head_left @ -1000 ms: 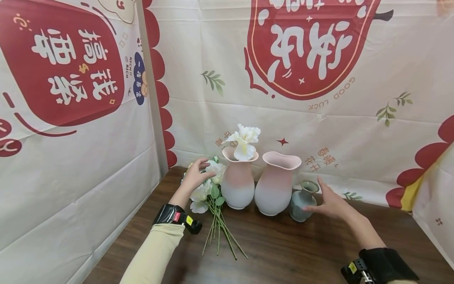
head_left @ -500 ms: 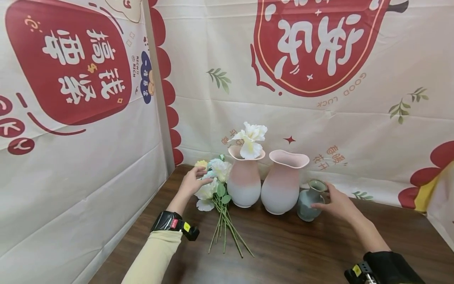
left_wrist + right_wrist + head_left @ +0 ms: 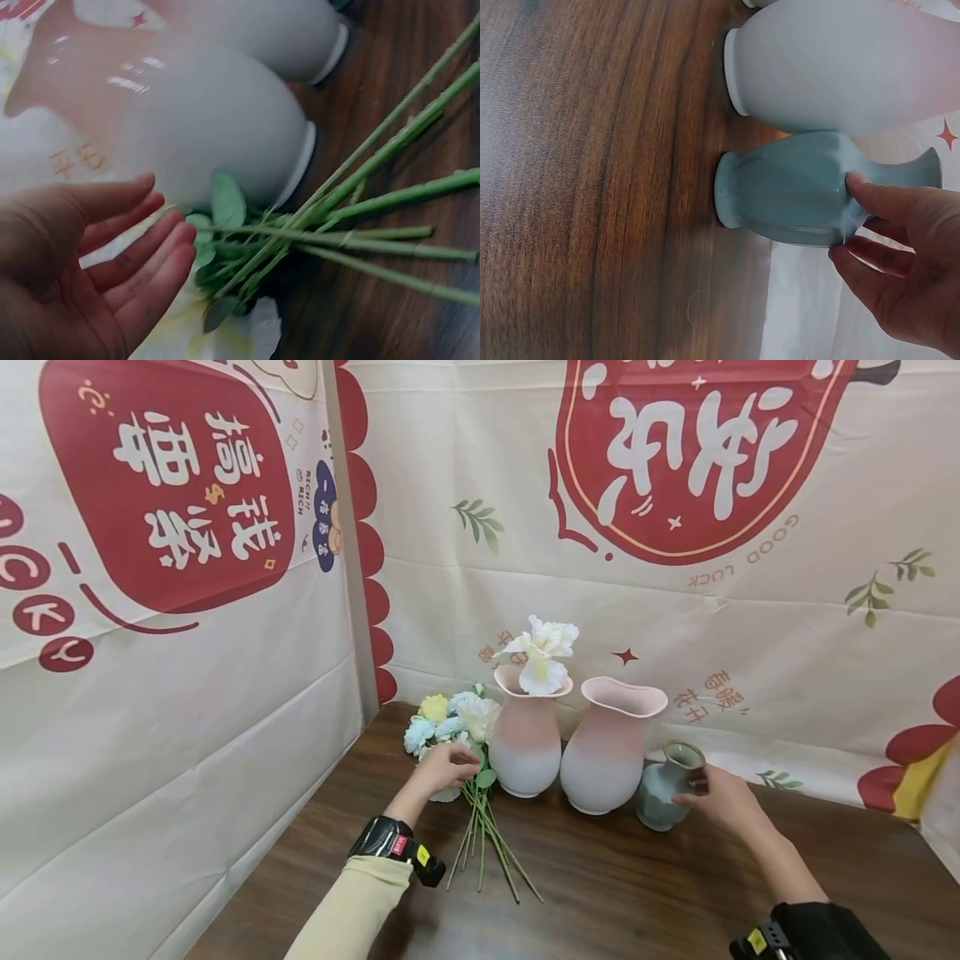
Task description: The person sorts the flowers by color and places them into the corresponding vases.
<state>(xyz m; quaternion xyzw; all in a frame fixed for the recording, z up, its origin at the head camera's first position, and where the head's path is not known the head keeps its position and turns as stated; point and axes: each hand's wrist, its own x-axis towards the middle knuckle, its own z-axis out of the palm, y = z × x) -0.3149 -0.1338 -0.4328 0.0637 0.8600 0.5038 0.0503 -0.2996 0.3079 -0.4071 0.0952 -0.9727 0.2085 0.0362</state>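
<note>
My right hand grips the small grey-green vase at its shoulder and neck, thumb on one side and fingers on the other. The vase stands upright on the table. My left hand is over a bunch of artificial flowers, fingers loosely bent and thumb apart from them, with nothing between. In the left wrist view its fingertips are right at the green leaves, near where the stems cross. White, yellow and pale blue blooms lie behind that hand, partly hidden by it.
Two pink-and-white vases stand between my hands. The left vase holds a white flower; the right vase is right beside the small one. A printed cloth hangs behind the brown wooden table, another at the left.
My left hand has moved right and down from the blooms toward the leaves and stems. My right hand has closed round the small vase. The head view has shifted slightly left.
</note>
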